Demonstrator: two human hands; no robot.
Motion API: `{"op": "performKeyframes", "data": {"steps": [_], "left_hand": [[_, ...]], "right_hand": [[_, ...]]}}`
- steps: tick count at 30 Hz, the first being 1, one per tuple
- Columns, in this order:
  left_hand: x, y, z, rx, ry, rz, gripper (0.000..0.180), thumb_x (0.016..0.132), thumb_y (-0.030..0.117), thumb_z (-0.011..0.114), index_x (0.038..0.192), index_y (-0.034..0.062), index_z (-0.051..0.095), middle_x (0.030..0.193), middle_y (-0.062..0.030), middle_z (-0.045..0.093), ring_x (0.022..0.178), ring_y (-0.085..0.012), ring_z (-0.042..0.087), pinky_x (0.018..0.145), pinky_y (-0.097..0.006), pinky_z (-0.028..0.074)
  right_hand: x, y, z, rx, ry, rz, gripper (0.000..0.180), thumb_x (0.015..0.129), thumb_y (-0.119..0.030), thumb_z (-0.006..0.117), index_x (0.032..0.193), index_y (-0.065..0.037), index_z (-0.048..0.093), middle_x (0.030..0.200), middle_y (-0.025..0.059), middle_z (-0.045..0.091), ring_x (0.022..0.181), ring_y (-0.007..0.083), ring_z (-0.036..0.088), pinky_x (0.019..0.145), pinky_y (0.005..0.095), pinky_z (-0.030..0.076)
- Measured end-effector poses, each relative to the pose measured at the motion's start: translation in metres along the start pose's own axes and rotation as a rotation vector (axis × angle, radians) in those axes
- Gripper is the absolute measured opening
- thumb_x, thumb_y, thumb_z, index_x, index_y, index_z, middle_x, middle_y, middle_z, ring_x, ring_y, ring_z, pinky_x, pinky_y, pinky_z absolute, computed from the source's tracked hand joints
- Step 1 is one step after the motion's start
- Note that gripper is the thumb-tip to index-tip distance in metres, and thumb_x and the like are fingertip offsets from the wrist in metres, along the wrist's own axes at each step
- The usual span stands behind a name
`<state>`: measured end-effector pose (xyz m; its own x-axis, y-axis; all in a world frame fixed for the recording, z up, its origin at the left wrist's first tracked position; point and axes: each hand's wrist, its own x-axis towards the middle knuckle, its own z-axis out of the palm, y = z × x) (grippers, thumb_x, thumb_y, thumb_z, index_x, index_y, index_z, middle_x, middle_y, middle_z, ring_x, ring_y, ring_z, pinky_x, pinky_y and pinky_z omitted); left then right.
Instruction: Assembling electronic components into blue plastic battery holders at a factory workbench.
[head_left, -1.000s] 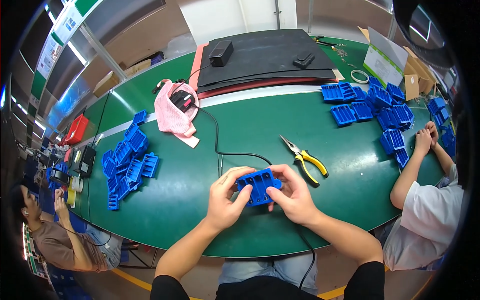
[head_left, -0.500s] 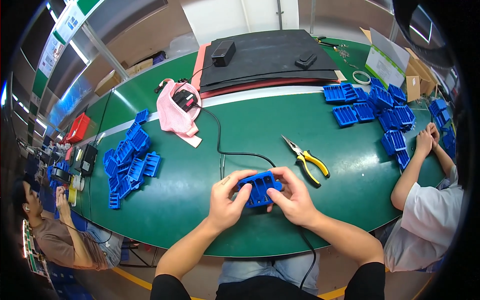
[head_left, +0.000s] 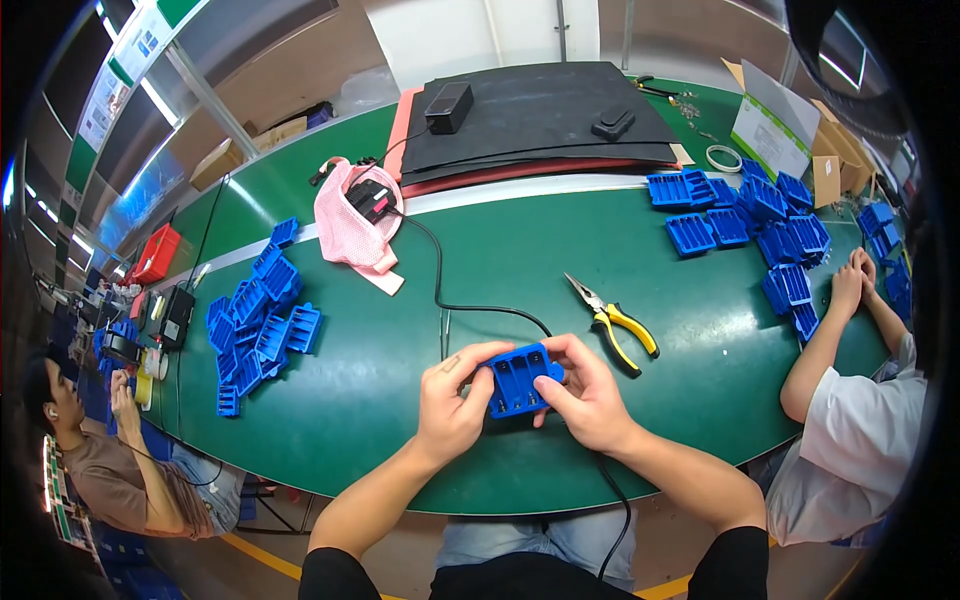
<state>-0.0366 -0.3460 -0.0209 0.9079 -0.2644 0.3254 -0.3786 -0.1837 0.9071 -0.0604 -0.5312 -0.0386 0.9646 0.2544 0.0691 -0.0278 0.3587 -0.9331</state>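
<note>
Between my two hands, above the near edge of the green table (head_left: 400, 450), is a blue plastic battery holder (head_left: 518, 385) with its open slots facing up. My left hand (head_left: 452, 400) grips its left end, the thumb along the edge and the fingers behind. At the other end my right hand (head_left: 590, 395) holds on, its thumb pressed on the right slot and its fingers partly hidden underneath. Small metal contacts show at the ends of the slots. Long-nose pliers with yellow and black handles (head_left: 625, 330) lie beyond my right hand, jaws slightly apart.
Piles of blue battery holders lie at left (head_left: 250, 320) and right (head_left: 765, 220). A black cable (head_left: 438, 270) runs from a pink cloth pouch (head_left: 350, 225) toward my hands. Black sheets (head_left: 540, 110) are stacked at the back. One person sits on each side.
My left thumb has moved off the slots to the battery holder's left edge, uncovering more of it. The holder has tilted slightly; my right hand keeps its grip.
</note>
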Motion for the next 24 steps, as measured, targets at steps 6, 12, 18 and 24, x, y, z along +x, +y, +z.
{"op": "performKeyframes", "data": {"steps": [6, 12, 18, 24], "left_hand": [[-0.001, -0.003, 0.001, -0.101, 0.001, -0.062, 0.024, 0.091, -0.002, 0.051, 0.112, -0.0038, 0.062, 0.104, -0.0131, 0.067, 0.091, -0.0177, 0.066, 0.081, -0.029, 0.052], [0.001, 0.0, -0.002, -0.43, -0.018, -0.17, 0.021, 0.091, 0.001, 0.059, 0.112, -0.0056, 0.06, 0.109, -0.0098, 0.063, 0.101, -0.0143, 0.06, 0.09, -0.029, 0.049], [0.001, -0.002, -0.004, -0.391, -0.013, -0.038, 0.023, 0.087, -0.003, 0.064, 0.11, -0.0053, 0.061, 0.112, -0.0137, 0.062, 0.105, -0.0205, 0.061, 0.096, -0.035, 0.048], [-0.001, -0.007, -0.004, -0.379, 0.03, -0.015, 0.024, 0.085, -0.006, 0.065, 0.109, -0.0043, 0.062, 0.112, -0.014, 0.062, 0.105, -0.0217, 0.061, 0.096, -0.035, 0.048]], "right_hand": [[0.0, -0.002, 0.002, -0.011, 0.002, -0.005, 0.03, 0.094, -0.002, 0.056, 0.122, 0.001, 0.046, 0.109, 0.009, 0.053, 0.088, 0.0128, 0.061, 0.062, 0.0257, 0.056], [0.001, 0.001, -0.001, -0.019, 0.069, -0.083, 0.028, 0.094, 0.001, 0.054, 0.122, 0.0, 0.047, 0.112, 0.0097, 0.054, 0.099, 0.0143, 0.057, 0.074, 0.029, 0.056], [0.003, 0.001, -0.002, -0.038, 0.053, -0.173, 0.026, 0.094, 0.003, 0.053, 0.12, -0.001, 0.047, 0.112, 0.0101, 0.054, 0.1, 0.0175, 0.058, 0.073, 0.0317, 0.058], [0.003, -0.001, -0.002, -0.054, 0.052, -0.177, 0.026, 0.094, 0.004, 0.053, 0.119, 0.0, 0.048, 0.113, 0.0099, 0.054, 0.101, 0.0176, 0.058, 0.072, 0.0316, 0.059]]}}
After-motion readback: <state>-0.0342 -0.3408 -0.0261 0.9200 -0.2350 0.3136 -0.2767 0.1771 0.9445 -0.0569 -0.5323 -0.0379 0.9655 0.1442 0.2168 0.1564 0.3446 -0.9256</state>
